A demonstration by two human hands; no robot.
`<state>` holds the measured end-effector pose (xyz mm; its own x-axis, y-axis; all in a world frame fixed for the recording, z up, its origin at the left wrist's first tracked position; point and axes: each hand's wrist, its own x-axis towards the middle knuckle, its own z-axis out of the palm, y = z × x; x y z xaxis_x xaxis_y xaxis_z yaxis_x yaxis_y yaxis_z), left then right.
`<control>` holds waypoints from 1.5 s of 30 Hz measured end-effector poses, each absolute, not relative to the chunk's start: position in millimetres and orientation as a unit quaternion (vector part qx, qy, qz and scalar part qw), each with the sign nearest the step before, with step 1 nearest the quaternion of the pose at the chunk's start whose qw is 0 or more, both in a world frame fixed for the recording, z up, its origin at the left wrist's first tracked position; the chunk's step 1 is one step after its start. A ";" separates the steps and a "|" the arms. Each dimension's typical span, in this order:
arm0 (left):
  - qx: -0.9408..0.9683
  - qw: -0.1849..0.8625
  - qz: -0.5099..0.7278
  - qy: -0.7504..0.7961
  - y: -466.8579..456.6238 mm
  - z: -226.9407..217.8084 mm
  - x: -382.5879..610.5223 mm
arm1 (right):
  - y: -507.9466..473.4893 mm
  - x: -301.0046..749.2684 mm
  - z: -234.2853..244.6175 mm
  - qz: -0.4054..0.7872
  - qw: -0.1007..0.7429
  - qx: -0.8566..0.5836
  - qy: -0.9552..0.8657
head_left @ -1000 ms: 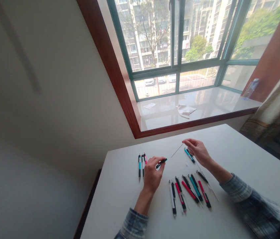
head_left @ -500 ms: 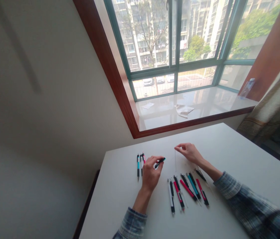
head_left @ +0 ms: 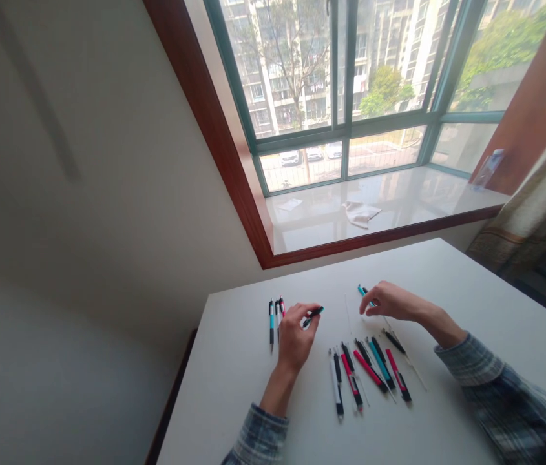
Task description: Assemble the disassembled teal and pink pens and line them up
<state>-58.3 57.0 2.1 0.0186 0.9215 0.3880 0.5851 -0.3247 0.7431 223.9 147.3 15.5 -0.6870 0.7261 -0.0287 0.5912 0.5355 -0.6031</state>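
Note:
My left hand (head_left: 294,337) rests on the white table (head_left: 451,284), its fingers pinching a black pen piece with a teal tip (head_left: 313,316). To its left lie three pens (head_left: 276,314) side by side. My right hand (head_left: 389,301) is low over the table with its fingers curled onto a teal pen piece (head_left: 361,290) that sticks out past the fingertips. A thin refill (head_left: 349,309) lies loose on the table between my hands. Several black, red and teal pens (head_left: 368,372) sit in a row in front of me.
A shiny window sill (head_left: 413,213) behind the table holds a crumpled white cloth (head_left: 360,213) and a small paper (head_left: 290,205). A curtain (head_left: 529,219) hangs at the right. The table's left edge drops off beside a grey wall.
My right hand let the thin refill go; it now lies on the table. The hand moved right and down onto the teal pen piece. My left hand has stayed put.

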 end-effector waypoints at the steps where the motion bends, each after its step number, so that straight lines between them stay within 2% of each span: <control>1: 0.688 0.194 0.435 0.548 56.6 2.6 -58.2 | 145.8 222.3 15.7 0.303 0.115 -0.373 -0.869; 11: 0.689 0.193 0.440 0.543 55.8 5.2 -56.8 | 148.1 215.0 2.7 0.337 0.153 -0.389 -0.843; 14: 0.688 0.197 0.439 0.544 56.0 5.6 -56.0 | 145.3 209.2 3.5 0.344 0.205 -0.397 -0.826; 19: 0.683 0.217 0.444 0.537 53.3 12.6 -51.8 | 130.8 181.8 4.2 0.507 0.361 -0.354 -0.699; 22: 0.677 0.238 0.450 0.531 50.3 18.4 -46.5 | 119.5 163.0 1.3 0.606 0.401 -0.321 -0.608; 27: 0.656 0.284 0.460 0.527 47.2 22.9 -39.2 | 108.0 147.5 -4.9 0.681 0.418 -0.292 -0.526; 32: 0.644 0.302 0.464 0.527 47.4 21.8 -38.1 | 104.6 145.7 -7.0 0.703 0.401 -0.284 -0.514; 37: 0.641 0.311 0.465 0.525 46.9 20.6 -37.8 | 102.4 143.0 -3.6 0.705 0.373 -0.289 -0.529; 40: 0.639 0.310 0.470 0.523 47.0 20.0 -37.9 | 105.6 148.1 4.2 0.661 0.366 -0.307 -0.579; 42: 0.640 0.303 0.473 0.524 47.9 19.0 -38.7 | 110.2 156.4 10.7 0.579 0.372 -0.349 -0.636; 45: 0.639 0.291 0.477 0.528 49.9 17.0 -41.3 | 117.8 171.0 15.8 0.373 0.359 -0.455 -0.725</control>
